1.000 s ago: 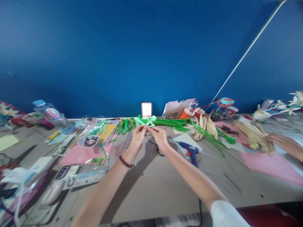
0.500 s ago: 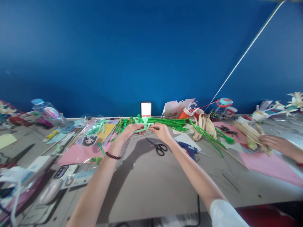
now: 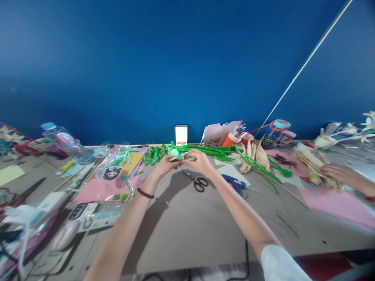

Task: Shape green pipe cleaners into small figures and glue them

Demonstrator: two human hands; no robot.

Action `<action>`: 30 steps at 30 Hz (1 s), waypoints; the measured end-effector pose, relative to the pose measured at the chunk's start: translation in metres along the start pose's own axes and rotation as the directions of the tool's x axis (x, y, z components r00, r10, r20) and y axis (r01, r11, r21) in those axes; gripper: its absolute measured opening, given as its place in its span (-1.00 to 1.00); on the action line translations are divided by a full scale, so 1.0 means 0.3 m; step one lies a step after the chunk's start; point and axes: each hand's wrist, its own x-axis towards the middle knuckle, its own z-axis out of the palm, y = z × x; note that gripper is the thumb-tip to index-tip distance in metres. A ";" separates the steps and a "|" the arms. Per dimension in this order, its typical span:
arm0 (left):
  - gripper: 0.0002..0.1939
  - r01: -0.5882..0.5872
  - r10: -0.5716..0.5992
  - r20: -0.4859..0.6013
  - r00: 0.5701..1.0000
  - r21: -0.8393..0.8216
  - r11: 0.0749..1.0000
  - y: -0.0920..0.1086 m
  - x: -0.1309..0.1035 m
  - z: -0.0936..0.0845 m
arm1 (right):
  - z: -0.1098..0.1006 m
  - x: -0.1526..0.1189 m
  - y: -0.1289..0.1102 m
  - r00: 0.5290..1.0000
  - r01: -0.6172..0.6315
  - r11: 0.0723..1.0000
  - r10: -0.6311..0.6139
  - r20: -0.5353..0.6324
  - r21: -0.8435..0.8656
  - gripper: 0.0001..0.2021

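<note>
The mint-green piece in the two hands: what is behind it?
Behind the mint-green piece, green stems and an upright white rectangle show. The piece, left hand and right hand hide whatever is directly behind them.

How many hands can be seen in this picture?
3. The person's left hand and right hand hold a pale green fuzzy piece at centre; another person's hand touches beige husks at right. That person's other hand is not visible.

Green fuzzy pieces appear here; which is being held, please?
The pale-green piece between the left hand and right hand; the bright-green bundle lies behind, unheld.
</note>
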 end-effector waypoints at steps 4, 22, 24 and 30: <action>-0.68 -0.019 0.019 0.001 1.000 -0.002 1.000 0.011 -0.007 0.020 | 0.012 -0.001 0.004 1.000 -0.024 1.000 0.024 -0.016 -0.013 -0.85; -0.76 -0.116 0.102 0.071 0.992 0.222 0.968 0.038 -0.030 0.036 | -0.032 0.001 0.016 0.831 -0.556 0.758 0.510 0.223 0.340 -0.78; -0.74 -0.124 0.117 0.048 0.992 0.215 0.969 0.035 -0.028 0.037 | -0.035 0.006 0.013 0.784 -0.619 0.682 0.565 0.256 0.390 -0.85; -0.75 -0.102 0.093 0.058 0.994 0.188 0.977 0.022 -0.026 0.037 | -0.049 0.007 0.032 0.761 -0.648 0.653 0.580 0.292 0.393 -0.88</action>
